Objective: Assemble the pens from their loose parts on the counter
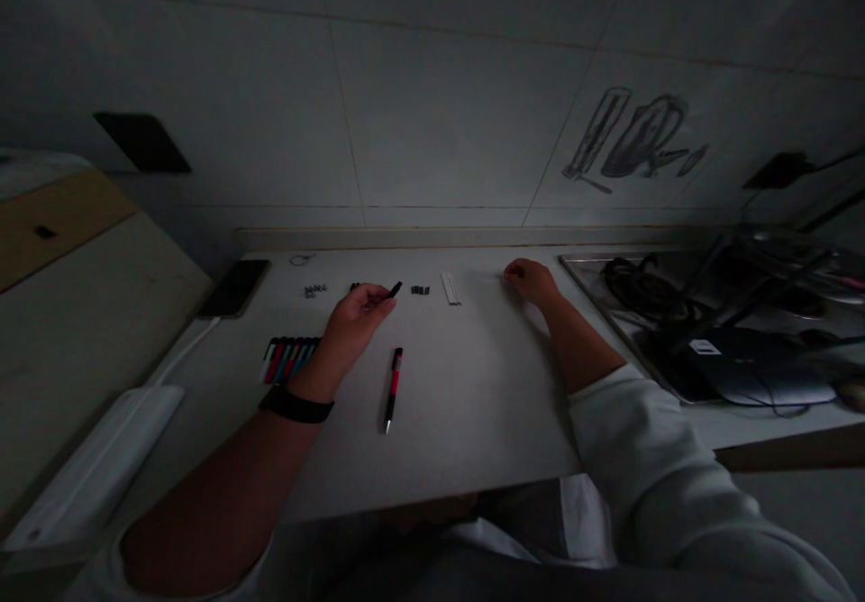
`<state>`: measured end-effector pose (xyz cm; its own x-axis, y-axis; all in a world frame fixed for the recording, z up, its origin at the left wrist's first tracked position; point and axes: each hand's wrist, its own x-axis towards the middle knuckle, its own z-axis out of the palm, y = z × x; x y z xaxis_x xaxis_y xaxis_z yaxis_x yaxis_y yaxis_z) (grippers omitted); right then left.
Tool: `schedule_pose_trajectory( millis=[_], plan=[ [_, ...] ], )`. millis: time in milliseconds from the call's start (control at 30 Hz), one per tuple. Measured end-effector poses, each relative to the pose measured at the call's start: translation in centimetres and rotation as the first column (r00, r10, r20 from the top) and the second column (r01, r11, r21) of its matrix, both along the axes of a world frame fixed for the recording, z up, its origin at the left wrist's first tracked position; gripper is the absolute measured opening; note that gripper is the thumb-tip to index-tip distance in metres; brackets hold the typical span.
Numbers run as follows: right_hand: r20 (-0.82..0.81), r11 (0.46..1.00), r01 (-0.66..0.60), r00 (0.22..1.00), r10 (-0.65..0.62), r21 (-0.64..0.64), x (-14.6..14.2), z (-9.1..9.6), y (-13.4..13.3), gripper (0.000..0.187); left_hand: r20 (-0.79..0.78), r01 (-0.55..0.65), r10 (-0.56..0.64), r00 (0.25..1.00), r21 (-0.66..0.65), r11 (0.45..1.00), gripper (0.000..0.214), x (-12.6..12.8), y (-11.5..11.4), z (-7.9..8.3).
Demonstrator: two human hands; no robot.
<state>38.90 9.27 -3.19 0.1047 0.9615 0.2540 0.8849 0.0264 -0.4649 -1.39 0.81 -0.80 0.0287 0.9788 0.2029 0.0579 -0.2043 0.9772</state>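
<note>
A short, black, cylindrical pen part [395, 290] is near the centre of the frame, pinched between the thumb and fingers of the left hand [359, 312]. Right of centre, the right hand [532, 281] has its fingertips drawn together; whether they grasp anything, I cannot tell. The step looks like pen assembly; the next move likely calls for lining up a matching piece. Below centre lies 1 red-and-black pen with a silver tip [393, 389].

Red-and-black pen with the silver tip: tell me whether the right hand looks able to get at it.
Probably yes: nothing visible blocks the way over the pale tabletop from the bare right hand to the pen, though whether that hand holds something is too dark to tell.
</note>
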Motion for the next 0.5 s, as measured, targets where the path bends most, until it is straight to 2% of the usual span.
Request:
schedule_pose_trajectory(
  millis=[267, 500],
  plan=[
    [0.058, 0.997, -0.003, 0.998, 0.007, -0.081, 0.4, -1.2, 1.0, 0.015, -0.012, 0.012, -0.012, 1.0, -0.002, 1.0, 0.035, -0.1, 0.1, -0.3],
    [0.071, 0.993, -0.024, 0.997, 0.032, -0.112, 0.3, -1.3, 0.9, 0.015, -0.033, 0.018, -0.017, 0.999, 0.018, 1.0, 0.033, -0.1, 0.3, -0.4]
  ],
)
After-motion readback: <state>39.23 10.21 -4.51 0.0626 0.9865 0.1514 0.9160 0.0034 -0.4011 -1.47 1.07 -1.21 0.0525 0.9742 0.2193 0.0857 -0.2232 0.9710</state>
